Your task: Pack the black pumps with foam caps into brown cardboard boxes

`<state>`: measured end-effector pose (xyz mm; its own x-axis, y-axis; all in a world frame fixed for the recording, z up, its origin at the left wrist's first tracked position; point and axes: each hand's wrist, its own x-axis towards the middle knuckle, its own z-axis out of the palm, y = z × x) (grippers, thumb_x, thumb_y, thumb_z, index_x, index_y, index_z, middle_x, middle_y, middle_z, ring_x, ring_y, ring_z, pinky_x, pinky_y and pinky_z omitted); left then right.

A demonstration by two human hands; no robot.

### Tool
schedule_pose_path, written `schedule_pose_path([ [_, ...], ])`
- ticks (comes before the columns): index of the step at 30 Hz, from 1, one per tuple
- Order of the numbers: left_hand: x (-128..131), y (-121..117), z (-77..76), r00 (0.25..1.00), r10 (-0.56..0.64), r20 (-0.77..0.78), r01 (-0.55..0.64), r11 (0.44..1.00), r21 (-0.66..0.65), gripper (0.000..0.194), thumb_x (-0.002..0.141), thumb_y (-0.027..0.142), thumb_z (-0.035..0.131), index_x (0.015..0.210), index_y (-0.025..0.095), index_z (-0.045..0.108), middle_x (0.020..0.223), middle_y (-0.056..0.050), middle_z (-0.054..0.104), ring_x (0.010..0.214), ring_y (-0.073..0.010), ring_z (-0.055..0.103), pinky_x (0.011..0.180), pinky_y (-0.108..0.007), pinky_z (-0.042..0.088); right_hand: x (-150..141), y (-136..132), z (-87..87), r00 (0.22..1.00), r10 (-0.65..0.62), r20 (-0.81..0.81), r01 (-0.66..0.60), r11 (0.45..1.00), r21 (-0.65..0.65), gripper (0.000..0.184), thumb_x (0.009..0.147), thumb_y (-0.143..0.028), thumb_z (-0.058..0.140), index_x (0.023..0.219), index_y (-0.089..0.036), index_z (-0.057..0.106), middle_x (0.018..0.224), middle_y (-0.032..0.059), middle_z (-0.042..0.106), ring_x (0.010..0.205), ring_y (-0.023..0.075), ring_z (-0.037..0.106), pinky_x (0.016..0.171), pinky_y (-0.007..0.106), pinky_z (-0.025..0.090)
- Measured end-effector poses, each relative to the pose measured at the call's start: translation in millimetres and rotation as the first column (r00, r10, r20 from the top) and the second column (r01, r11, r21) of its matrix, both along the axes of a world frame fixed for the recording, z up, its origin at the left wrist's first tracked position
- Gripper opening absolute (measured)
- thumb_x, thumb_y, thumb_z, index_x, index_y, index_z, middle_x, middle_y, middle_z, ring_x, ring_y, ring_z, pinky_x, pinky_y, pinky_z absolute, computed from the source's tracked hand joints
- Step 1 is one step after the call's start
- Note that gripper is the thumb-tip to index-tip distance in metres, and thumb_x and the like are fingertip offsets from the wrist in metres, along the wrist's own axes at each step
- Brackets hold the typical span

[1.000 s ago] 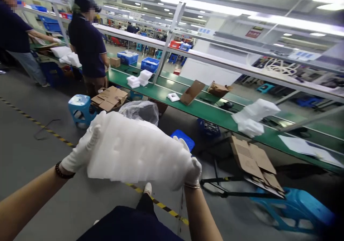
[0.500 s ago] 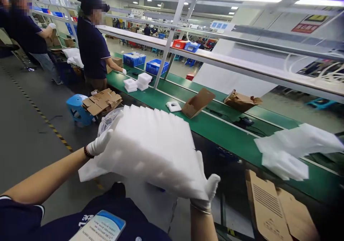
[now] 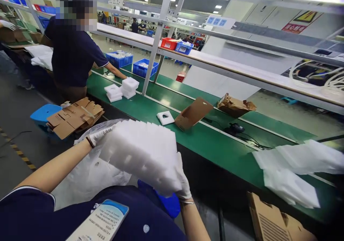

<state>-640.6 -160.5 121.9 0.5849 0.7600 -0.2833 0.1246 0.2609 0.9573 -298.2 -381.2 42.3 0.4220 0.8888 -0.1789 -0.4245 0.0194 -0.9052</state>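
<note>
Left hand [image 3: 100, 136] and right hand [image 3: 184, 182] clasp white foam blocks [image 3: 146, 144] aloft; smaller foam stacks [image 3: 129, 86] already sit on the green worktop [image 3: 209, 148].

The foam pile [image 3: 142, 151] is between the left hand [image 3: 100, 136] and the right hand [image 3: 182, 180]. In front is a long table [image 3: 209, 146]. On it, from left to right, are foam blocks [image 3: 130, 85], a foam square [image 3: 168, 120], a box [image 3: 193, 114] and foam sheets [image 3: 291, 187]. To the left, flat cartons [image 3: 73, 117] lie on a stool [image 3: 43, 112], near a person [image 3: 72, 54].
</note>
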Motion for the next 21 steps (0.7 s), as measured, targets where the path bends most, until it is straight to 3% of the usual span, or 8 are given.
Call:
schedule_pose_path([
  [3,8.2,50.1,-9.3,0.998,-0.049,-0.026,0.047,0.997,-0.058,0.089,0.069,0.057,0.063,0.148,0.021,0.042,0.145,-0.011,0.054,0.134,-0.0344,0.05,0.112,-0.047,0.043,13.6,49.0,-6.9,0.998,0.027,0.057,-0.026,1.0,-0.01,0.092,0.075,-0.049,0.075,0.154,-0.039,0.03,0.155,-0.0011,0.04,0.141,0.025,0.039,0.123,0.05,0.021],
  [6,8.7,93.2,-22.2,0.997,-0.059,-0.046,0.058,0.998,-0.007,0.092,0.066,0.044,0.063,0.152,0.025,0.035,0.148,-0.007,0.051,0.132,-0.0336,0.052,0.111,-0.044,0.044,24.9,106.4,-10.5,0.987,0.136,0.083,-0.137,0.991,0.005,0.098,0.075,-0.042,0.077,0.156,-0.04,0.021,0.158,-0.0007,0.034,0.141,0.0249,0.04,0.12,0.052,0.026],
  [9,13.9,135.7,-38.7,0.998,0.007,-0.064,-0.005,0.999,0.043,0.095,0.065,0.041,0.065,0.153,0.022,0.033,0.148,-0.009,0.051,0.132,-0.0347,0.051,0.113,-0.045,0.042,37.1,172.2,-20.3,0.959,0.222,0.178,-0.229,0.973,0.02,0.105,0.076,-0.04,0.078,0.159,-0.033,0.013,0.159,0.0046,0.032,0.143,0.0249,0.037,0.121,0.049,0.025],
  [12,34.0,181.9,-56.8,0.993,0.097,-0.063,-0.09,0.99,0.107,0.102,0.062,0.047,0.072,0.153,0.02,0.032,0.151,-0.012,0.047,0.138,-0.0378,0.043,0.118,-0.047,0.035,56.5,240.1,-46.9,0.915,0.249,0.317,-0.261,0.965,-0.006,0.12,0.069,-0.046,0.082,0.16,-0.025,0.006,0.161,0.0112,0.026,0.145,0.0274,0.032,0.121,0.048,0.023],
  [15,68.7,230.6,-74.4,0.991,0.095,-0.091,-0.074,0.974,0.213,0.116,0.058,0.06,0.077,0.154,0.019,0.027,0.16,-0.012,0.03,0.148,-0.0377,0.025,0.122,-0.046,0.024,85.6,299.1,-87.1,0.881,0.296,0.369,-0.296,0.953,-0.06,0.134,0.063,-0.05,0.084,0.159,-0.023,-0.005,0.163,0.0154,0.014,0.148,0.0318,0.025,0.121,0.053,0.021],
  [18,110.2,279.7,-91.8,0.974,0.059,-0.218,0.0,0.966,0.26,0.129,0.055,0.073,0.073,0.156,0.012,0.02,0.164,-0.016,0.018,0.15,-0.0374,0.017,0.123,-0.043,0.02,117.2,341.1,-123.3,0.879,0.339,0.336,-0.324,0.94,-0.102,0.141,0.06,-0.052,0.085,0.157,-0.022,-0.013,0.164,0.0179,0.009,0.148,0.0357,0.021,0.12,0.057,0.02],
  [21,149.2,326.0,-109.0,0.908,0.108,-0.405,0.016,0.957,0.291,0.131,0.055,0.071,0.072,0.156,0.006,0.018,0.163,-0.018,0.021,0.149,-0.0366,0.022,0.123,-0.037,0.023,141.7,366.0,-140.8,0.884,0.342,0.318,-0.32,0.94,-0.122,0.137,0.064,-0.055,0.084,0.158,-0.023,-0.011,0.164,0.0142,0.011,0.148,0.0342,0.021,0.122,0.052,0.021],
])
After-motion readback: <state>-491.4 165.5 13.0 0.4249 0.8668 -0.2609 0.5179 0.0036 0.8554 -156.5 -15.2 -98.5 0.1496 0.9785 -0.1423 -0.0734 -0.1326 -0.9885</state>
